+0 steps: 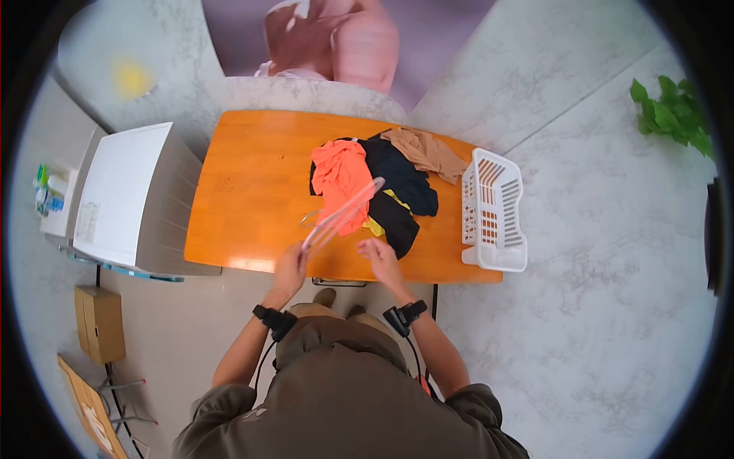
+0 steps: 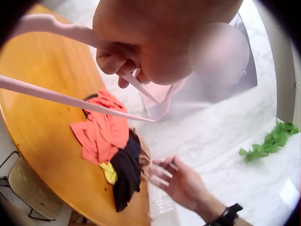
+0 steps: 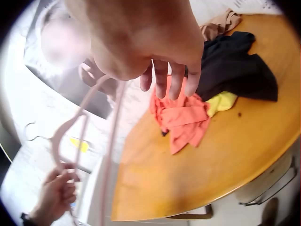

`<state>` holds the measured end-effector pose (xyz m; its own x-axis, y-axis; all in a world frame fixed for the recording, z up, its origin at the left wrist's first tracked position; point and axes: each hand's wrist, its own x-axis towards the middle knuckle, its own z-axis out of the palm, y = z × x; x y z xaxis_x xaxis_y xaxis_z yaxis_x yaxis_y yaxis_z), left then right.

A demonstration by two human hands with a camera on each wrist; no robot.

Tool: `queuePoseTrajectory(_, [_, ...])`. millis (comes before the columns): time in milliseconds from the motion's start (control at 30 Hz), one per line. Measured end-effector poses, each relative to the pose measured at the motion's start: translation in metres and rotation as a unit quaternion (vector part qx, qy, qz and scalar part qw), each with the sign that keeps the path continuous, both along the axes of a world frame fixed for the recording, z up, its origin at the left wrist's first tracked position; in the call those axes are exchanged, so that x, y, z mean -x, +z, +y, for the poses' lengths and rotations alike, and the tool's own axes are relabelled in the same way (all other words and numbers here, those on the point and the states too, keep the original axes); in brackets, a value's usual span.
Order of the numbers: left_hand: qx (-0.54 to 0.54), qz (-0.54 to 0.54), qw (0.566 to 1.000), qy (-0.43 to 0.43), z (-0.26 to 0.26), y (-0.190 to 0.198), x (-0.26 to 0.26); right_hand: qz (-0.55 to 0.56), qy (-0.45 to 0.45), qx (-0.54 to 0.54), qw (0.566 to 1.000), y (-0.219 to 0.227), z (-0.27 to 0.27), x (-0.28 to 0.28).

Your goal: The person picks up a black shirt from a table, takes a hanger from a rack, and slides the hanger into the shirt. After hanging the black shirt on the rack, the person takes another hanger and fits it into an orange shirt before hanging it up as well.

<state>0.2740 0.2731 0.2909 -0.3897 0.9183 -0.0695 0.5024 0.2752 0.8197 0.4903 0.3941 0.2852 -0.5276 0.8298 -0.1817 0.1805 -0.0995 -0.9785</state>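
My left hand [image 1: 290,269] grips a pale pink clothes hanger [image 1: 335,220] by one end, above the front edge of the wooden table. In the left wrist view my fingers curl round the hanger [image 2: 70,99]. My right hand [image 1: 380,260] hovers apart from it, near the dark clothes, holding nothing; its fingers hang loosely in the right wrist view. Behind the hanger lies a crumpled coral garment [image 1: 341,164], the top of a heap. Next to it are black clothing [image 1: 401,180], a tan garment [image 1: 424,151] and a bit of yellow cloth [image 1: 374,227].
A white plastic basket [image 1: 494,210] stands at the right end of the orange-brown table [image 1: 245,183]. To the left is a white cabinet [image 1: 122,195], with a cardboard box [image 1: 99,324] on the floor nearby. A green plant [image 1: 673,116] shows at far right.
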Motion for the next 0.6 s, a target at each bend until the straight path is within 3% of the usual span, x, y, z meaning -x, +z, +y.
queuePoseTrajectory(33, [-0.004, 0.003, 1.000, 0.013, -0.011, 0.004, 0.009, -0.058, -0.010, -0.095, 0.994, -0.015, 0.016, -0.007])
queuePoseTrajectory(100, [-0.125, -0.025, 0.986, 0.104, -0.042, 0.010, 0.023, -0.140, -0.002, -0.197, 0.970, -0.045, 0.051, -0.023])
queuePoseTrajectory(200, [-0.103, -0.066, 0.975, 0.188, -0.078, 0.012, 0.038, -0.175, 0.020, -0.219, 0.960, -0.050, 0.089, -0.028])
queuePoseTrajectory(367, [-0.129, -0.045, 0.956, 0.260, -0.117, 0.033, 0.030, -0.183, 0.058, -0.150, 0.970, -0.067, 0.129, 0.006])
queuePoseTrajectory(433, [-0.080, 0.008, 0.957, 0.279, -0.133, 0.037, 0.024, -0.217, 0.063, -0.134, 0.965, -0.070, 0.135, 0.023])
queuePoseTrajectory(467, [-0.080, 0.013, 0.955, 0.286, -0.140, 0.038, 0.021, -0.200, 0.097, -0.041, 0.974, -0.071, 0.142, 0.030])
queuePoseTrajectory(500, [-0.057, 0.015, 0.954, 0.295, -0.147, 0.040, 0.016, -0.197, 0.105, -0.041, 0.974, -0.087, 0.148, 0.035])
queuePoseTrajectory(567, [-0.036, 0.019, 0.948, 0.314, -0.158, 0.046, 0.008, -0.213, 0.110, -0.285, 0.928, -0.145, 0.168, 0.051])
queuePoseTrajectory(600, [-0.015, 0.009, 0.949, 0.315, -0.165, 0.050, 0.004, -0.244, 0.075, -0.313, 0.915, -0.168, 0.175, 0.058])
